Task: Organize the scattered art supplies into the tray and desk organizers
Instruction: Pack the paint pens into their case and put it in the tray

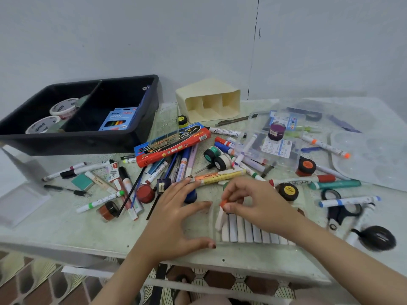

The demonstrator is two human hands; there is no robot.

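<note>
- Left hand (176,216), nearest me: wide open, palm down, fingers spread over the table (66,230). Thumb and index tips sit at the left edge of a clear case (214,235); I can't tell if they actually touch it.
- Right hand (259,203): fingers curled, thumb and fingertips pinching the orange-capped end of a white marker (220,220). The marker is tilted, with its lower end in the case at the left end of the row.
- Row of white markers (253,235): side by side in the clear case, near table edge, partly hidden by the right wrist.
- Right of that I see scissors (339,213) with black handles and a blue-banded marker (350,201) lying just above them.
- Just beyond the hands: orange highlighter (220,176), left fingertips close to its end. Red paint pot (144,193) to the left, black pot with yellow label (288,191) to the right.
- Mid table: loose heap of pens and markers, red pencil box (171,144) lying on top.
- Far left: black tray (88,139) with two compartments. Two tape rolls (63,107) in the left one, blue pencil box (117,119) in the right.
- Far centre: cream organizer (211,100) tipped on its side, three slots facing me.
- Far right: purple pot (276,130) sitting on clear plastic boxes.
</note>
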